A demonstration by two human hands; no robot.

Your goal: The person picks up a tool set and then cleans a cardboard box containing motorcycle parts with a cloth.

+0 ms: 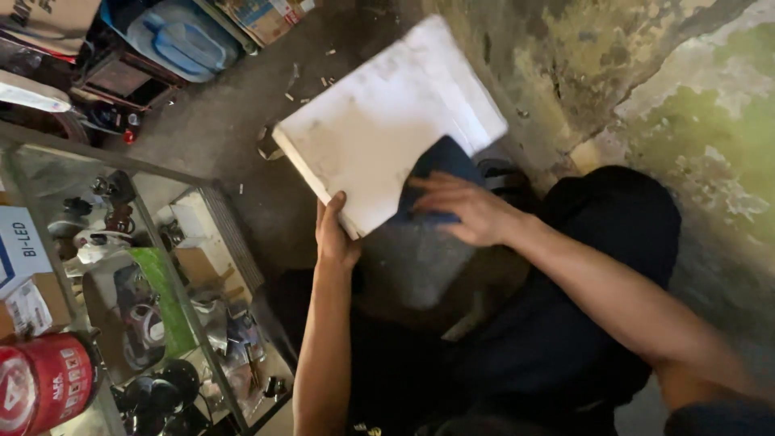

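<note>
My left hand grips the near edge of a white flat panel, fingers curled round it, holding it tilted over the floor. My right hand presses a dark blue cloth flat on the panel's lower right, fingers spread. Glass shelf unit at left.

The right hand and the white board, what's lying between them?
A dark blue cloth lies between them: the right hand presses flat on it against the white board, whose lower edge the left hand holds. The head view shows this.
</note>
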